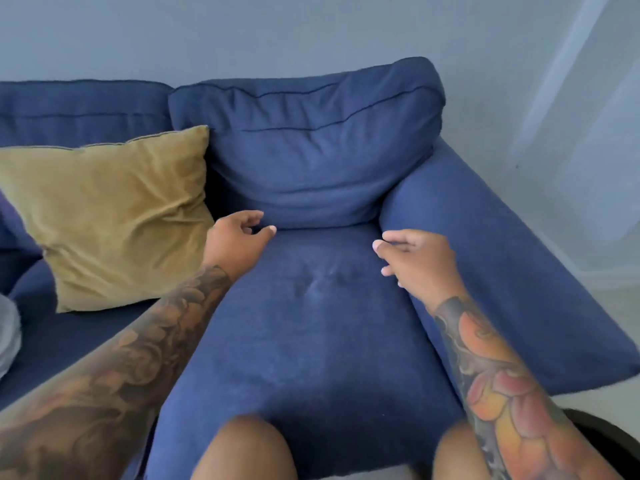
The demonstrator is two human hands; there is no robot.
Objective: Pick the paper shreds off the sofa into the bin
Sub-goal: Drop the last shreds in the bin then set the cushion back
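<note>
Left of the sofa (322,341) seat's middle, a mustard cushion (114,216) leans on the backrest. My left hand (239,237) hovers beside it, fingers loosely curled, holding nothing. My right hand (415,261) hovers near the armrest, fingertips drawn together; whether they pinch a shred I cannot tell. A dark bin rim (609,441) shows right of the seat.

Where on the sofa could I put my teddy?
The seat is bare between the left hand, the right hand and the armrest. The left part is crowded by the yellow pillow.
</note>
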